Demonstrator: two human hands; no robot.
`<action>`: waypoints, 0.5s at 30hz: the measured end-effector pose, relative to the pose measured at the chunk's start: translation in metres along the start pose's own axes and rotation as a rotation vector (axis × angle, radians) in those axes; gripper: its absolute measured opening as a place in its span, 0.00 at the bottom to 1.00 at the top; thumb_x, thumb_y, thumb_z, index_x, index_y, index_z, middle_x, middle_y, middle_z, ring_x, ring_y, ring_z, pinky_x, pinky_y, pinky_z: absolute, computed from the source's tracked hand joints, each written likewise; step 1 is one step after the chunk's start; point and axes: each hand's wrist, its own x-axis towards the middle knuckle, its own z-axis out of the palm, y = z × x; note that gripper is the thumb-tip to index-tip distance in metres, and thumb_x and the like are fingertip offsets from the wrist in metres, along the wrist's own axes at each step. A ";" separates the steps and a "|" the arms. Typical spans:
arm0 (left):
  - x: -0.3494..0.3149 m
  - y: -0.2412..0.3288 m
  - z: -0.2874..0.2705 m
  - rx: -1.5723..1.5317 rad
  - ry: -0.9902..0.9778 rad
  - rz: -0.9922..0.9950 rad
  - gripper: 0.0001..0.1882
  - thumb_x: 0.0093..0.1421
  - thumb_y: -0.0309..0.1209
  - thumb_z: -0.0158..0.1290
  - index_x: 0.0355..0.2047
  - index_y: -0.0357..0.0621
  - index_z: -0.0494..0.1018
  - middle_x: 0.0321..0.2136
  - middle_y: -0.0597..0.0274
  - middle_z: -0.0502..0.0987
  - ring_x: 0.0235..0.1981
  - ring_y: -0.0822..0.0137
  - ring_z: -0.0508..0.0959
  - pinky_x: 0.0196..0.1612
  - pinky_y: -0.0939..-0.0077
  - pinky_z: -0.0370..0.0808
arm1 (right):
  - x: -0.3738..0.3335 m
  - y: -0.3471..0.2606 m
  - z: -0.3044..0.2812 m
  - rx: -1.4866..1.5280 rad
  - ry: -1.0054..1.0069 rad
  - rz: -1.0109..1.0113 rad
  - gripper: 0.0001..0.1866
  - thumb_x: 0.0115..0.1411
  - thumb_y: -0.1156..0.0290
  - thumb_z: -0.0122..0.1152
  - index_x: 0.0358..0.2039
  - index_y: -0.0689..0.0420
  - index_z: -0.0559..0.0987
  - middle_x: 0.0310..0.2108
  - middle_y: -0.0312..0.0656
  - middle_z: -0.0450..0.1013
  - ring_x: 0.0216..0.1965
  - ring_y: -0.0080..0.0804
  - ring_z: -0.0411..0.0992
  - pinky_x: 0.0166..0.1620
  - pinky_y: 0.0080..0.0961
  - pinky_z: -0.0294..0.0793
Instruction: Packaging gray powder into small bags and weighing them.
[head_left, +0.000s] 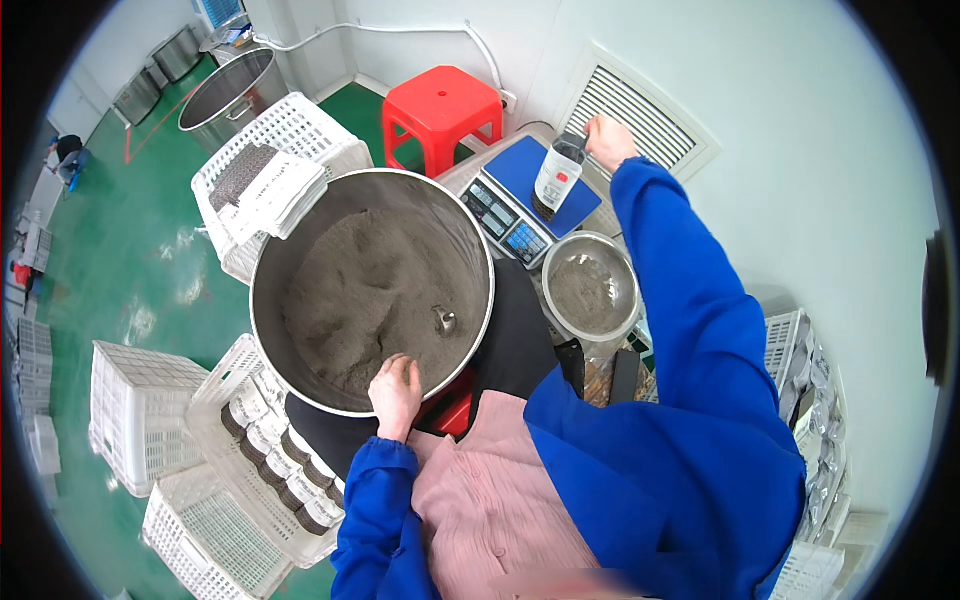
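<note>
A large steel pot stands before me with a mound of grey-brown powder in it. My left hand is over the pot's near rim, fingers curled together at the powder; whatever they hold is hidden. Sunk in the powder, a small shiny metal scoop partly shows. Up at the right, my right hand grips the top of a pouch with a white label and a dark lower part. The pouch is over the blue pan of a digital scale; whether it rests there I cannot tell.
A steel bowl with some powder is beside the scale. A red stool stands near the wall. White crates are at the left, one holding several filled pouches. Flat pouches lie on the crate behind the pot.
</note>
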 end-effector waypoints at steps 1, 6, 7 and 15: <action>0.000 0.000 0.000 0.025 0.026 0.005 0.09 0.62 0.32 0.58 0.36 0.38 0.82 0.41 0.51 0.84 0.38 0.48 0.84 0.43 0.58 0.81 | -0.002 -0.006 0.013 0.102 -0.020 0.052 0.18 0.66 0.64 0.47 0.36 0.58 0.85 0.33 0.52 0.82 0.40 0.52 0.81 0.47 0.44 0.78; 0.000 0.006 0.000 0.059 0.046 -0.029 0.10 0.62 0.33 0.59 0.33 0.39 0.82 0.38 0.53 0.84 0.35 0.48 0.84 0.40 0.58 0.81 | 0.004 0.011 0.041 0.263 -0.131 0.222 0.17 0.64 0.66 0.46 0.35 0.56 0.86 0.26 0.42 0.83 0.36 0.38 0.82 0.45 0.35 0.78; 0.000 0.008 -0.003 0.067 0.043 -0.031 0.10 0.63 0.34 0.59 0.31 0.39 0.82 0.38 0.53 0.85 0.34 0.48 0.84 0.39 0.58 0.80 | 0.007 0.015 0.043 0.296 -0.144 0.239 0.19 0.66 0.65 0.44 0.37 0.57 0.84 0.25 0.41 0.82 0.32 0.35 0.80 0.42 0.33 0.77; 0.001 0.001 0.000 0.076 -0.034 -0.067 0.15 0.64 0.34 0.58 0.24 0.37 0.81 0.36 0.52 0.84 0.32 0.49 0.84 0.37 0.58 0.80 | 0.013 0.034 0.030 0.572 -0.108 0.391 0.18 0.69 0.67 0.39 0.41 0.61 0.80 0.25 0.41 0.80 0.20 0.23 0.69 0.24 0.25 0.68</action>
